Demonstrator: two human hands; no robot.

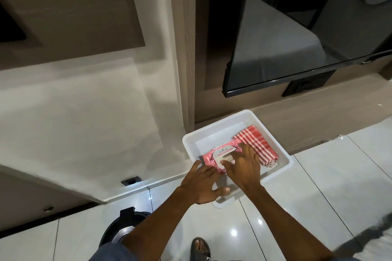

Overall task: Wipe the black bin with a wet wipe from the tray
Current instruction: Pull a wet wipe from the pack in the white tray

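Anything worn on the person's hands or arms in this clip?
Nothing visible: the left hand and the right hand are bare, without gloves, rings, watch or bracelets. Both forearms are uncovered, and no sleeves show in view.

tray (212, 133): white | wipes pack (209, 158): pink | cloth (254, 141): red-white checked | bin (121, 233): black

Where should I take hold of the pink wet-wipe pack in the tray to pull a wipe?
Probably pin the flat pink wet-wipe pack at its near-left end with the left hand; from above, the right hand pinches at the white flip lid, which faces upward.
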